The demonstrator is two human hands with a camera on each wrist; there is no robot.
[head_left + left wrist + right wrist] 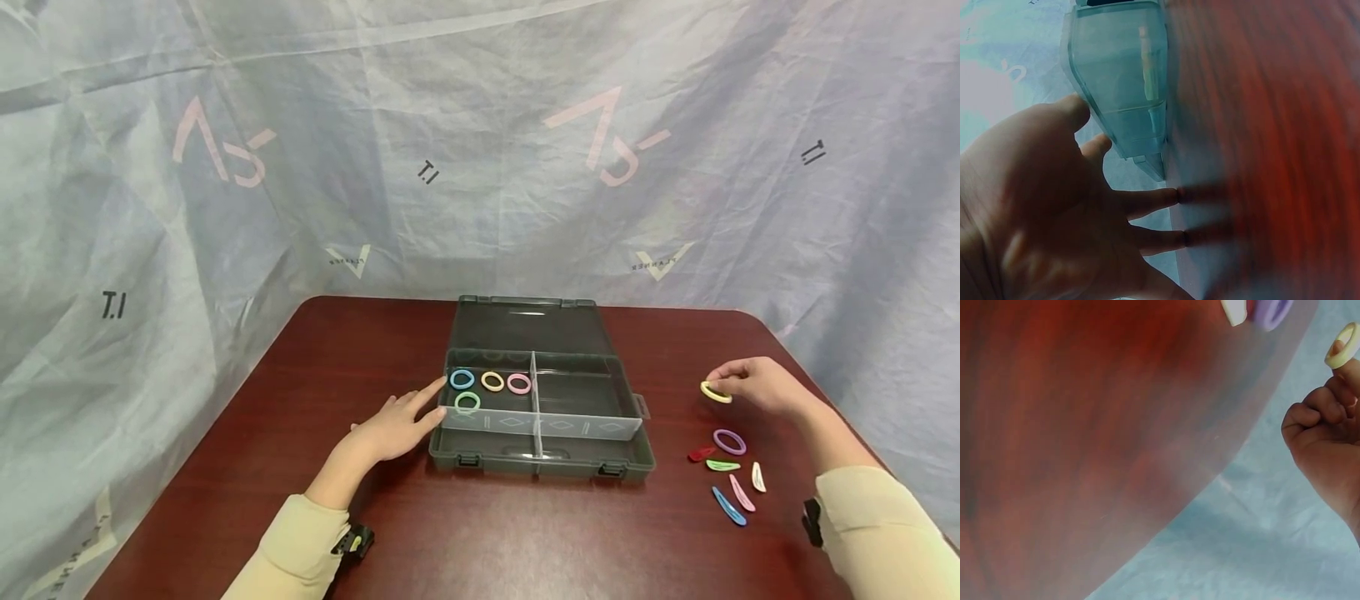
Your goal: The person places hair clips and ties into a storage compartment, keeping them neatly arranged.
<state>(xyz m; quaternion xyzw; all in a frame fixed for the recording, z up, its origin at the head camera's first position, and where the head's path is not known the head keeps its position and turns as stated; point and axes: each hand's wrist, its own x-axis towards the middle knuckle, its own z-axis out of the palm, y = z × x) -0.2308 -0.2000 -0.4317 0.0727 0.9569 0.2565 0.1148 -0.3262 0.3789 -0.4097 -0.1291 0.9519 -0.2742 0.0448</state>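
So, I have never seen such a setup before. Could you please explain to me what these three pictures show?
There is no machine; a person works bare-handed. The wide picture is taken from the head, the other two from the left and right wrists. On the dark red table stands an open box, with four small rings in its back left compartment. The left hand touches the box's side. The right hand pinches a yellow ring. Near that hand lie a purple ring and five hair clips.
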